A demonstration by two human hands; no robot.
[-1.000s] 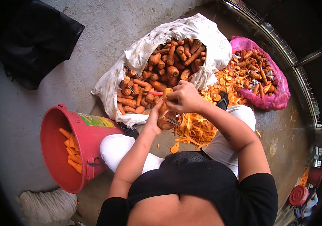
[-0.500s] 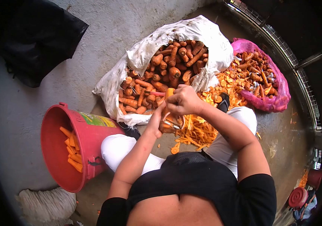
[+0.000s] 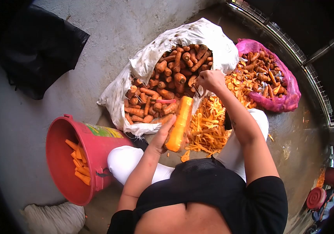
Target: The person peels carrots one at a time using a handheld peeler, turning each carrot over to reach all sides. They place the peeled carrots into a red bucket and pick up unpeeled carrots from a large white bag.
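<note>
My left hand [image 3: 161, 136] is wrapped round the lower part of a thick carrot [image 3: 181, 119], which stands tilted with its cut end up. Its facing side is bright orange and peeled; a darker strip of skin shows near the bottom. Up and to the right, my right hand [image 3: 213, 81] is closed on a peeler [image 3: 201, 93], only partly visible below the fingers and apart from the carrot. Beneath the hands lies a heap of orange peelings [image 3: 210, 130]. Just beyond is a white sack [image 3: 145, 58] full of unpeeled carrots [image 3: 163, 84].
A red bucket [image 3: 103, 150] with several peeled carrots [image 3: 80, 162] lies tilted at left. At right sits a pink bag [image 3: 290, 91] of carrot scraps. A black sheet [image 3: 44, 50] and a pale sack [image 3: 55, 218] lie on the left. A pink-handled tool [image 3: 165, 101] rests on the carrots.
My right hand with the peeler has moved up and right, off the carrot. The carrot has come lower and more of its peeled side shows.
</note>
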